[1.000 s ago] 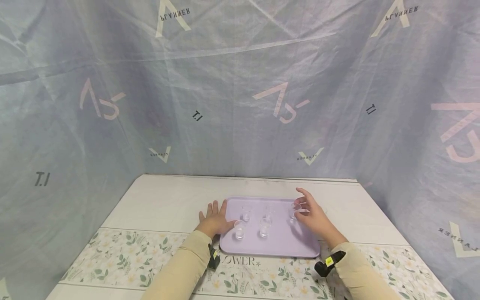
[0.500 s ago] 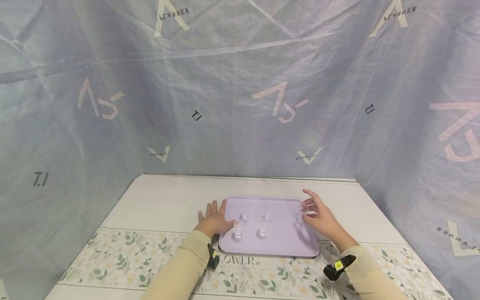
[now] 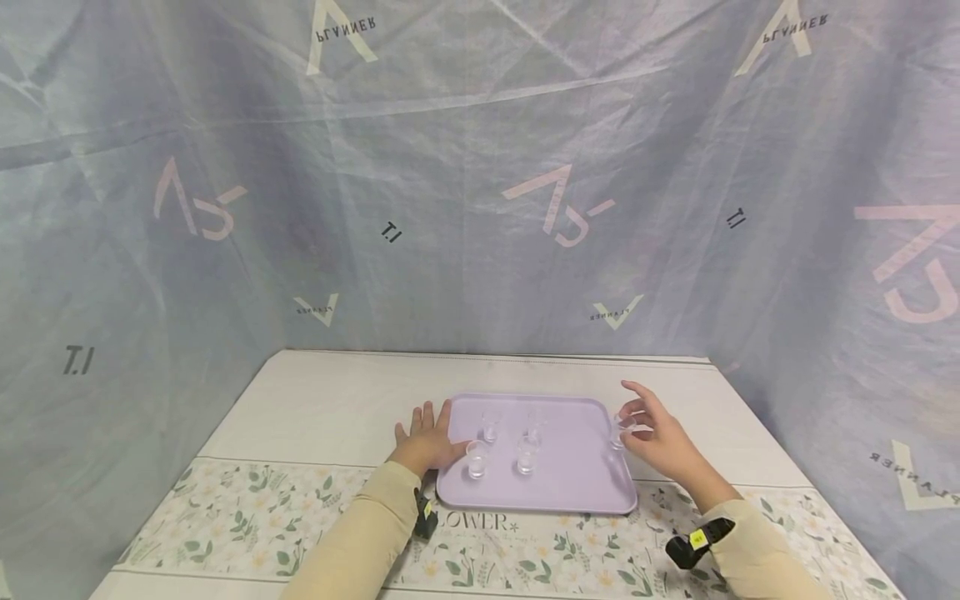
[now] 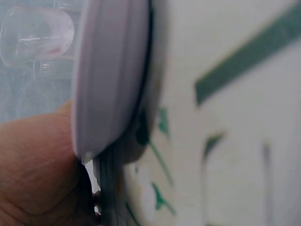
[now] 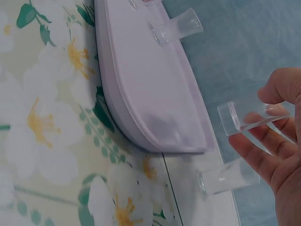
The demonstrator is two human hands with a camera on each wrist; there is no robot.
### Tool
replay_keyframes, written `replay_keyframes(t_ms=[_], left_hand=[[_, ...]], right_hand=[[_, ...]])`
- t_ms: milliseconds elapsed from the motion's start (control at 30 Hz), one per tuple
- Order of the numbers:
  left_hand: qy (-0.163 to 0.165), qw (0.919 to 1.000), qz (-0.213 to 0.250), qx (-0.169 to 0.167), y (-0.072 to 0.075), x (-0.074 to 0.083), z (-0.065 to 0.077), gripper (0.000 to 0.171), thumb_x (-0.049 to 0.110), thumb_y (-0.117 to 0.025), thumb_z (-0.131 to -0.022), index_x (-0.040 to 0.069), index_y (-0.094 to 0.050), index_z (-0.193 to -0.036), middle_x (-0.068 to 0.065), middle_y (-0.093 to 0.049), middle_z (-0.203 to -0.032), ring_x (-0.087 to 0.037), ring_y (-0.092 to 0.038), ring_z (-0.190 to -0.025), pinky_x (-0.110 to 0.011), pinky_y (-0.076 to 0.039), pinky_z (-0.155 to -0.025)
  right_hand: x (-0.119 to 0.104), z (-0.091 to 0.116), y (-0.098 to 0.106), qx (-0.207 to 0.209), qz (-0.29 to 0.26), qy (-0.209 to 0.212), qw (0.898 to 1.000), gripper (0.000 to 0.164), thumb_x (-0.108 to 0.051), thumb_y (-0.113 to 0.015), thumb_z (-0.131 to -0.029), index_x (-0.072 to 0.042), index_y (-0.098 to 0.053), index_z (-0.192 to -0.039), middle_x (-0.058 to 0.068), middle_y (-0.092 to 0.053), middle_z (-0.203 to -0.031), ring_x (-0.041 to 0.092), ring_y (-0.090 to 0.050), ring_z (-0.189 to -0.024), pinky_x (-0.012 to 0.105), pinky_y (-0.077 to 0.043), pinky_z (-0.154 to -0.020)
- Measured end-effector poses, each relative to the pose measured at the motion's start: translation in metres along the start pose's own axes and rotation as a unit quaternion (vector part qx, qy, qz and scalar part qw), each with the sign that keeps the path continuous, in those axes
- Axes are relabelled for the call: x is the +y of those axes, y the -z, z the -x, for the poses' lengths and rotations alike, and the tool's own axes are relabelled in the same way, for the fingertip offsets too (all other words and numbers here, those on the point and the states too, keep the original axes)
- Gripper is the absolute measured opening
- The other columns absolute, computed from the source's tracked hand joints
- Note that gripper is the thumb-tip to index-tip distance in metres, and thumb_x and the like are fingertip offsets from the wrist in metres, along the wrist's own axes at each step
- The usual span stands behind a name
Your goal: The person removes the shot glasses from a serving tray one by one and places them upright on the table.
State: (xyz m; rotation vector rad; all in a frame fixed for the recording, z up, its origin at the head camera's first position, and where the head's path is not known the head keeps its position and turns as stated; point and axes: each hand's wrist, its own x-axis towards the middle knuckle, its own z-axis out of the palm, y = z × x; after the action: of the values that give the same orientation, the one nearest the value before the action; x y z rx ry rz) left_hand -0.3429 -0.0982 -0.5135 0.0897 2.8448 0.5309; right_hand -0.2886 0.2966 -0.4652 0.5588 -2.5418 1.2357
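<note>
My right hand [image 3: 656,433] holds a small clear shot glass [image 5: 254,115] between thumb and fingers, at the right rim of the lilac tray [image 3: 577,492]. In the right wrist view the glass is off the surface, its thick base toward the tray. My left hand [image 3: 429,443] rests at the tray's left edge with fingers spread straight and its thumb over the rim. Close by the thumb stands a clear shot glass [image 3: 477,461]. Another shot glass [image 3: 527,458] is to its right, with more behind. A further shot glass [image 5: 230,178] stands on the table beyond the tray.
The white table cover [image 3: 352,408] has a floral band [image 3: 247,517] along its front. Grey-blue printed curtains [image 3: 465,167] enclose the table at the back and both sides. Each wrist wears a black camera mount [image 3: 697,542].
My right hand has moved right with the shot glass, from over the tray's right part to its right rim. The left hand and the other glasses on the tray have stayed put.
</note>
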Motion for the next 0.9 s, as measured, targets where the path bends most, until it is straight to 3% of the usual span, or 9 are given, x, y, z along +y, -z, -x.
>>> replay_keyframes(t_ms=[333, 900], left_hand=[[-0.001, 1.0, -0.001, 0.006, 0.002, 0.001, 0.002, 0.098, 0.067, -0.052, -0.094, 0.017, -0.006, -0.165, -0.023, 0.003, -0.168, -0.041, 0.006, -0.154, -0.068, 0.007, -0.116], [-0.001, 1.0, 0.002, -0.002, 0.008, 0.006, 0.012, 0.099, 0.067, -0.052, -0.094, 0.016, -0.005, -0.165, -0.023, 0.004, -0.168, -0.041, 0.007, -0.154, -0.068, 0.008, -0.117]], right_hand=[[0.006, 0.007, 0.012, 0.007, 0.021, 0.007, 1.0, 0.087, 0.015, -0.069, -0.082, -0.01, -0.032, -0.156, 0.013, -0.06, -0.109, 0.02, -0.065, -0.097, 0.031, -0.059, -0.08], [0.016, 0.019, 0.029, 0.028, 0.051, 0.006, 0.998, 0.087, 0.016, -0.07, -0.078, -0.007, -0.034, -0.154, 0.013, -0.06, -0.107, 0.01, -0.064, -0.095, 0.024, -0.057, -0.077]])
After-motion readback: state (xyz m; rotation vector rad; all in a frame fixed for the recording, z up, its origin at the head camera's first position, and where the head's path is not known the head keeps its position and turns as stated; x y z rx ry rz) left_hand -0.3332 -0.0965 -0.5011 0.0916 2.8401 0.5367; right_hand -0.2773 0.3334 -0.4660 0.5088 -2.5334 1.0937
